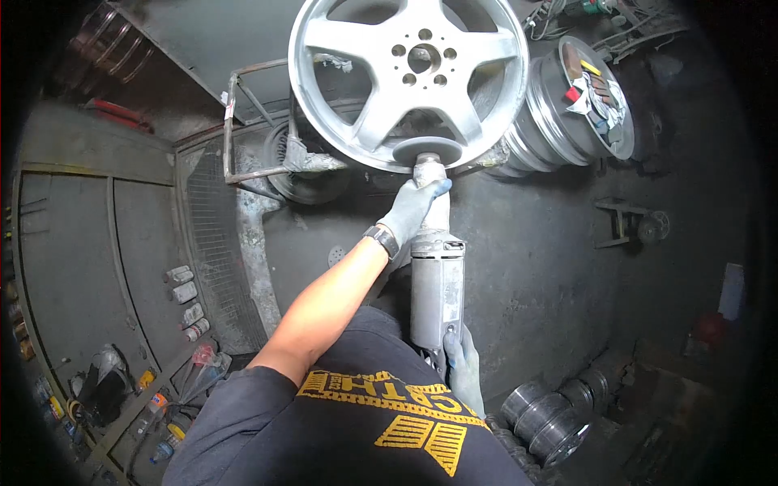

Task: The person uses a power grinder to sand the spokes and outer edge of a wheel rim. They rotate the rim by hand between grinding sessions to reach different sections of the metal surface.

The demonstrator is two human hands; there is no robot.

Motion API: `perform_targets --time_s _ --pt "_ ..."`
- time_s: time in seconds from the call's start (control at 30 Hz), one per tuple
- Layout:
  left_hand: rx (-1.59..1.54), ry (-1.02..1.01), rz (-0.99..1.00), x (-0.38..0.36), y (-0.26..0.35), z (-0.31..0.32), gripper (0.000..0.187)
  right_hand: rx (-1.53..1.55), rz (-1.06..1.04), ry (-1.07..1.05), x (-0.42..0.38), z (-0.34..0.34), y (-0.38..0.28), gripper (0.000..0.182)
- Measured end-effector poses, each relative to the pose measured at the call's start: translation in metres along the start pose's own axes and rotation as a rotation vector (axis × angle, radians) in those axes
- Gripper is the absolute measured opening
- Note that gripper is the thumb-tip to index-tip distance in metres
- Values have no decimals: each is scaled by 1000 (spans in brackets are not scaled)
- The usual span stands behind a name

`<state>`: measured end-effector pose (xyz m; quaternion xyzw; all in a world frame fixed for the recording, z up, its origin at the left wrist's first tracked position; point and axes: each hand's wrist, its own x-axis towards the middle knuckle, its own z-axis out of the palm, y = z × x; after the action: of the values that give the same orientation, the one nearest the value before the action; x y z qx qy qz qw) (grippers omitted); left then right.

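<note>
A silver five-spoke alloy wheel faces me at the top of the view. Against its lower edge lies the grey round disc of a long, dusty angle grinder. My left hand, in a grey glove with a watch at the wrist, is wrapped round the grinder's neck just behind the disc. At the rear end, my right hand, also gloved, grips the lower part of the body; some of its fingers are hidden behind the tool and my shirt.
A metal tube frame stands behind the wheel on the left. To the right, stacked rims carry cloths and small blocks on top. More dark rims lie low on the right, near a small stool. Several containers line the left side.
</note>
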<state>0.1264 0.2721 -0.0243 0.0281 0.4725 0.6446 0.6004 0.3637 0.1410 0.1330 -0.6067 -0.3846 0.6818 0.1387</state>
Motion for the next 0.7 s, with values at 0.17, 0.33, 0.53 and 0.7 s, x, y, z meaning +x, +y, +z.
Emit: perform_targets --time_s 0.17,0.33,0.53,0.7 --pt "24 12 -18 -16 19 -23 37 30 -17 -28 -3 23 15 61" --pt "130 88 96 -24 32 -56 40 24 -49 -108 -1 35 12 58" --pt "112 140 117 -31 43 -64 43 2 -134 -189 31 16 43 53" --pt "53 130 96 -21 23 -41 43 126 86 -208 36 -16 24 53"
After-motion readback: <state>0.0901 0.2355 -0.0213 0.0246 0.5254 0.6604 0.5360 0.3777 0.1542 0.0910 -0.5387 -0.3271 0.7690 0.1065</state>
